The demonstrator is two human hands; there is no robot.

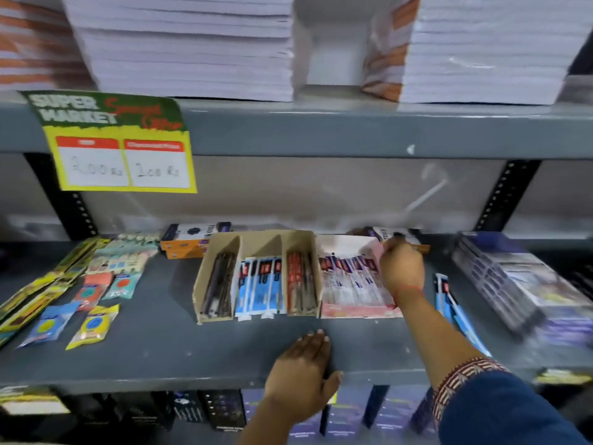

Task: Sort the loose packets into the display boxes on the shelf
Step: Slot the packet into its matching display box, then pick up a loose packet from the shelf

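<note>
Reaching over the far right corner of the pink cardboard display box, the right hand has its fingers curled and pinched together at the box's back edge; whether anything is held between them I cannot tell, as the frame is blurred there. A red thread circles its wrist, and a blue sleeve with a patterned red cuff covers the forearm nearer the camera. The left hand lies flat and open, palm down, on the front lip of the grey metal shelf, holding nothing.

Under the right hand, the pink box is filled with a row of white-and-blue packets. Touching it on the left stands a brown cardboard display box with three compartments: dark packets on the left, blue-and-white packets in the middle, red ones on the right. Just right of the right forearm, loose blue-and-white packets lie on the shelf. Far to the left of both hands lie loose small packets in yellow, blue and teal. Above them a yellow and green price sign hangs from the upper shelf.
</note>
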